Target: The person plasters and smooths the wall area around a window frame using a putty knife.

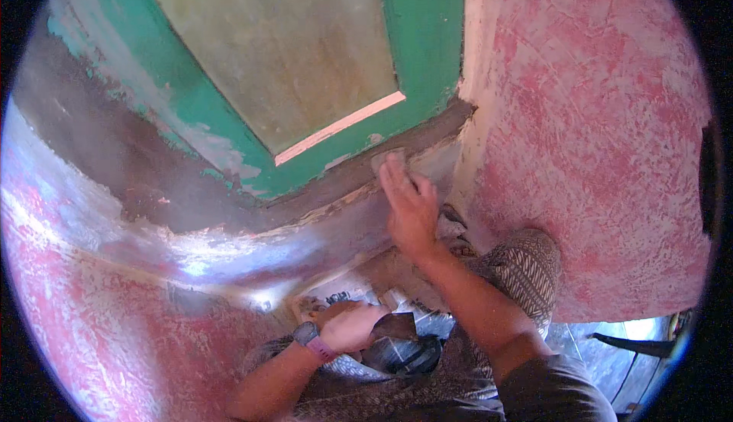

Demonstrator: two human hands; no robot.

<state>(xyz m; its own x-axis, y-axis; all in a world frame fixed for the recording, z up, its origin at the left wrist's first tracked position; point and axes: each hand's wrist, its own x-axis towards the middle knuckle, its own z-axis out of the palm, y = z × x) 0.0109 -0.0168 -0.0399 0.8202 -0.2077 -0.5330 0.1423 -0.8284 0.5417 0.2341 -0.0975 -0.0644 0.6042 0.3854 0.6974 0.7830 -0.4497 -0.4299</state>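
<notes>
Head view: our right hand (411,206) pinches a small greyish pad (377,162) on the brown plaster-like band (431,133), seemingly smoothing; another stroke wants even pressure, our left hand (353,329) gripping a dark-brown rectangular sheet (396,326)

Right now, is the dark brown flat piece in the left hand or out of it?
In: the left hand covers one end of the dark brown flat piece, and the rest juts out rightward.

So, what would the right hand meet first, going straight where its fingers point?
From the brown band it seems to touch, the right hand would likely meet the green frame first, though depth is unclear.
</notes>
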